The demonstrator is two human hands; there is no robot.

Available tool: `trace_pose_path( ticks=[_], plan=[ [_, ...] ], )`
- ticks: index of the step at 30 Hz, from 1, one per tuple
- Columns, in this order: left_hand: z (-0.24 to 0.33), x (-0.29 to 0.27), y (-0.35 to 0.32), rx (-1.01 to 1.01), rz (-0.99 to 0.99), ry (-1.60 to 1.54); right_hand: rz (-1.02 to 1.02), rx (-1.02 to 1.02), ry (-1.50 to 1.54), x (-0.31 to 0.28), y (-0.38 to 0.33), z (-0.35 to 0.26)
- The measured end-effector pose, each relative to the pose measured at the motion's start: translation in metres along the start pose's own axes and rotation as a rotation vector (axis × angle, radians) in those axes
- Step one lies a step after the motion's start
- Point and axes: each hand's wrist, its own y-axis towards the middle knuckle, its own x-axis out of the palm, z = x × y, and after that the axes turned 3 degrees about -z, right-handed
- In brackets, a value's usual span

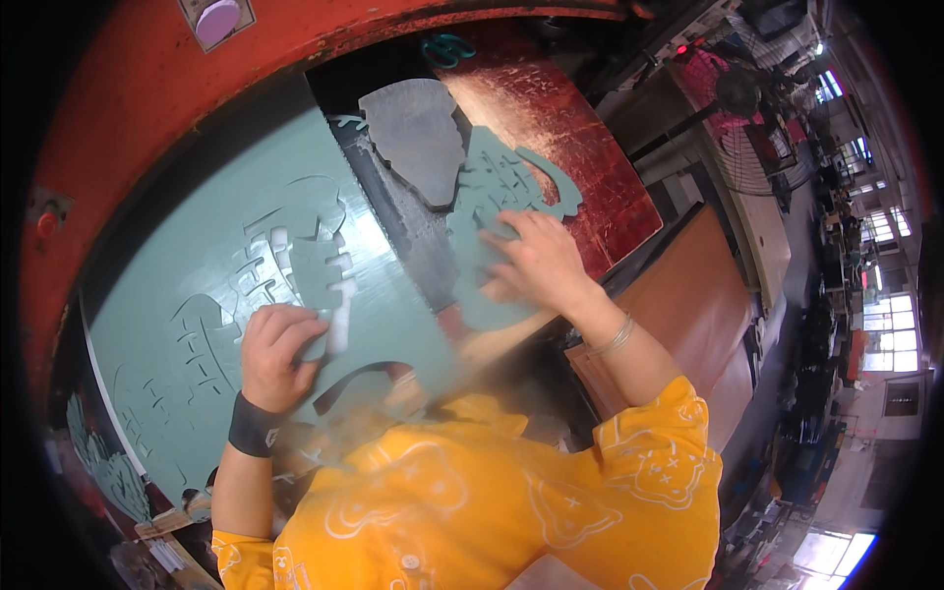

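Note:
A large pale green sheet [383, 246] with several cut outlines and slots lies before me. My left hand [280, 354] is closed, its thumb and fingers pinching a cut piece of the sheet [316, 347] beside a white gap. A black band circles that wrist. To the right, my right hand [541, 261] has its fingers spread over loose green cut-outs [492, 167] with slotted, curved edges. Its fingertips touch them; part of the thumb is blurred. Just beyond those cut-outs rests a thick grey plate with a jagged outline [418, 138].
An orange-red machine frame [128, 128] arches over the far left, with a red button [46, 224] on it. Under the cut-outs is a worn red board [610, 187], bearing teal-handled scissors [447, 49]. Brown sheets [678, 305] lie at right, near a fan [737, 93]. Green scraps [103, 467] hang lower left.

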Motion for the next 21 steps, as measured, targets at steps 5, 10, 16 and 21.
trace_pose_path(
  ticks=[5,10,16,21],
  plan=[
    [0.0,-0.001,0.0,-0.003,0.003,-0.003,0.093,0.492,0.699,-0.016,0.005,0.045],
    [-0.001,0.0,0.001,-0.012,0.002,-0.028,0.309,0.463,0.804,-0.036,0.011,0.068],
    [0.002,-0.003,0.005,-0.016,-0.029,0.021,-0.335,0.024,0.546,-0.049,0.012,0.015],
    [-0.002,-0.013,0.015,0.091,-0.178,0.13,0.033,0.157,0.647,-0.051,0.03,-0.026]
  ],
)
